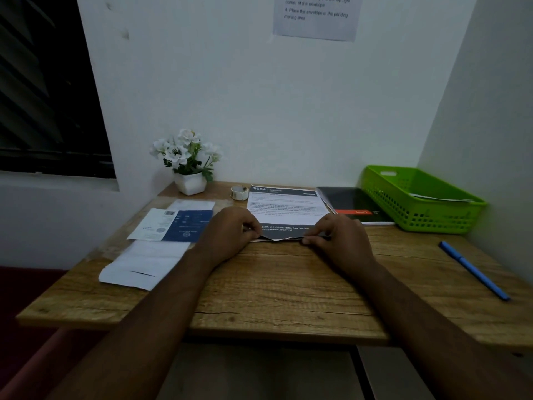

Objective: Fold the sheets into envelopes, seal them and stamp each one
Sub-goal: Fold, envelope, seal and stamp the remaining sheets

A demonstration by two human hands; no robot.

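Note:
A printed sheet (285, 210) with dark bands at top and bottom lies flat on the wooden table (274, 284), near the middle. My left hand (229, 233) pinches its near edge at the left corner. My right hand (337, 238) pinches the same edge at the right corner, and the edge is lifted slightly between them. A roll of tape or stamps (239, 192) sits just behind the sheet. A blue-and-white leaflet (176, 225) and a folded white sheet (144, 265) lie to the left.
A green plastic basket (418, 197) with paper inside stands at the back right, beside a dark notebook (353, 204). A blue pen (473, 269) lies at the right. A white flower pot (190, 183) stands at the back left. An instruction sheet (317, 15) hangs on the wall.

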